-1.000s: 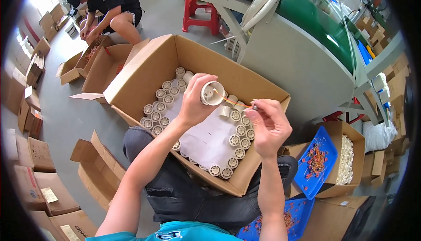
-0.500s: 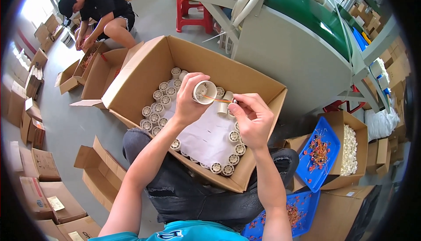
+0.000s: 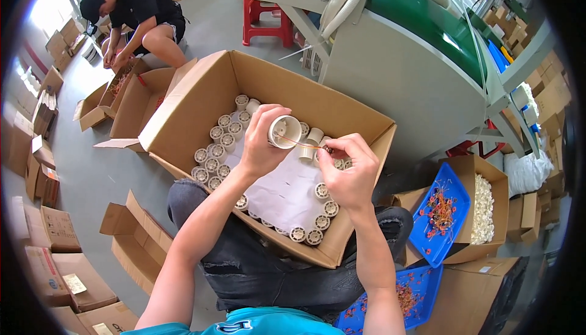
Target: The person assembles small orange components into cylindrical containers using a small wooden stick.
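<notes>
My left hand is wrapped round a white plastic cup-shaped housing, its open end tilted up toward me. Thin orange wires run from inside it across to my right hand. The right fingertips pinch a small dark part at the wires' end; the fingers partly cover it. Both hands are above a large open cardboard box. Inside, along its walls, stand several similar white housings around a pale sheet on the bottom.
To my right, two blue trays hold loose wired parts, beside a carton of small white pieces. A grey machine with a green belt stands ahead. Another person crouches at far left by open cartons. A red stool stands behind.
My right hand has shifted slightly down, with its fingers closer over the small part. The wires now sag a little. The left hand still holds the housing.
</notes>
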The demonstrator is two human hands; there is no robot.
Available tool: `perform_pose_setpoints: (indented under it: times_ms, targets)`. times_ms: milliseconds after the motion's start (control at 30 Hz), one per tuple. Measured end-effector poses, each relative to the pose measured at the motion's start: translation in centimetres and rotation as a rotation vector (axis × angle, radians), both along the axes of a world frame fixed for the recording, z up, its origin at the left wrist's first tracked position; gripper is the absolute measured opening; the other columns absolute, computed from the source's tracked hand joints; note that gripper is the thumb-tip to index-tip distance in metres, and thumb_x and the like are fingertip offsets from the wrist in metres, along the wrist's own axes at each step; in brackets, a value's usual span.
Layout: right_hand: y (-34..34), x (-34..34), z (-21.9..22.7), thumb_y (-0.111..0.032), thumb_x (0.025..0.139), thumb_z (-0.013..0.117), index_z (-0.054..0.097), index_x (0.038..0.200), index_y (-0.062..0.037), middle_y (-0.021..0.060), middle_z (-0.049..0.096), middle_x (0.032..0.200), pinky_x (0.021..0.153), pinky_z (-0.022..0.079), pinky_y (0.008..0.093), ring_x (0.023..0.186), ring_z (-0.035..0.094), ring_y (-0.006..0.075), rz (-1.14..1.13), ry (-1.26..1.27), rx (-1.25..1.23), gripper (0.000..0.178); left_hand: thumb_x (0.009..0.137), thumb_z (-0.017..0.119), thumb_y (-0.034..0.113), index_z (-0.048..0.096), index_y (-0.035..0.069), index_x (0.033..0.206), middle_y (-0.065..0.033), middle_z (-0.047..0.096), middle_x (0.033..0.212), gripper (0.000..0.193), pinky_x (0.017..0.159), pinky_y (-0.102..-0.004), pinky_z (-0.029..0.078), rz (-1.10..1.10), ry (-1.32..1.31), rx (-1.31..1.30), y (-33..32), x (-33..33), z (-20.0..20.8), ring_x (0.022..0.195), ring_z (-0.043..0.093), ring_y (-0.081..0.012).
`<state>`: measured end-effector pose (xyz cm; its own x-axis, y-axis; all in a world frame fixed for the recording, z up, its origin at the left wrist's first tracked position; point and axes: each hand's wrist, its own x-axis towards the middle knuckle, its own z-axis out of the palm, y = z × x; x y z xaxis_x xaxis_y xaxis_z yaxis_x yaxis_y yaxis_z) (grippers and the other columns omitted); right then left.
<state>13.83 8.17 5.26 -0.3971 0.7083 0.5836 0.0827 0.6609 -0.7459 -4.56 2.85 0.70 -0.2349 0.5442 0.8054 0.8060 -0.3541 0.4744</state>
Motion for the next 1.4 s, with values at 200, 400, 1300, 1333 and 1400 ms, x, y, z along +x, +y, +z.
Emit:
perform_pose_setpoints:
  times_ms: [200,400,1300,1333,1400]
  targets:
    - [-1.2,-0.4,0.3,-0.001,0.076,0.077,0.069,0.083,0.003,0.0085,0.066,0.075,0.059,0.052,0.0253,0.061,0.064,0.0139,0.004,-0.061,-0.131,0.012,0.06,0.081,0.001,0.057,0.005,0.117,-0.0127,0.061,0.109,0.062,0.081,-0.042,0.048,0.011,0.115,0.063,-0.1,0.2,-0.3,0.096,0.06,-0.0309]
    - [-1.3,-1.1,-0.5,-0.002,0.076,0.077,0.071,0.09,-0.0003,0.0128,0.067,0.09,0.071,0.054,0.034,0.08,0.067,0.0248,-0.004,0.016,-0.008,0.015,0.06,0.077,0.003,0.058,0.006,0.116,-0.0098,0.063,0.109,0.059,0.081,-0.0405,0.045,-0.007,0.261,0.015,-0.1,0.8,0.1,0.095,0.06,-0.0284]
    - [-0.2,-0.8,-1.7,-0.004,0.076,0.074,0.077,0.093,-0.0038,0.0137,0.066,0.103,0.08,0.053,0.038,0.089,0.066,0.0287,0.135,-0.156,-0.365,0.018,0.063,0.083,0.003,0.057,0.006,0.108,-0.0115,0.062,0.098,0.052,0.07,-0.0394,0.053,-0.387,-0.11,-0.308,-0.4,2.3,-0.2,0.084,0.064,-0.0324]
    - [-0.1,-0.7,-1.8,-0.003,0.075,0.074,0.077,0.092,-0.0036,0.0137,0.066,0.102,0.079,0.053,0.0381,0.089,0.066,0.0291,0.136,-0.175,-0.355,0.017,0.063,0.083,0.003,0.057,0.006,0.108,-0.0113,0.062,0.099,0.053,0.07,-0.0399,0.053,-0.408,-0.112,-0.35,-0.5,2.3,0.0,0.085,0.064,-0.0326]
    - [-0.3,-0.7,-1.4,0.001,0.075,0.073,0.076,0.092,-0.0014,0.0128,0.066,0.101,0.079,0.054,0.036,0.089,0.066,0.0262,0.135,-0.23,-0.27,0.017,0.062,0.083,0.003,0.057,0.006,0.108,-0.0111,0.061,0.099,0.053,0.07,-0.0403,0.053,-0.416,-0.114,-0.397,-0.8,2.1,0.0,0.085,0.064,-0.0329]
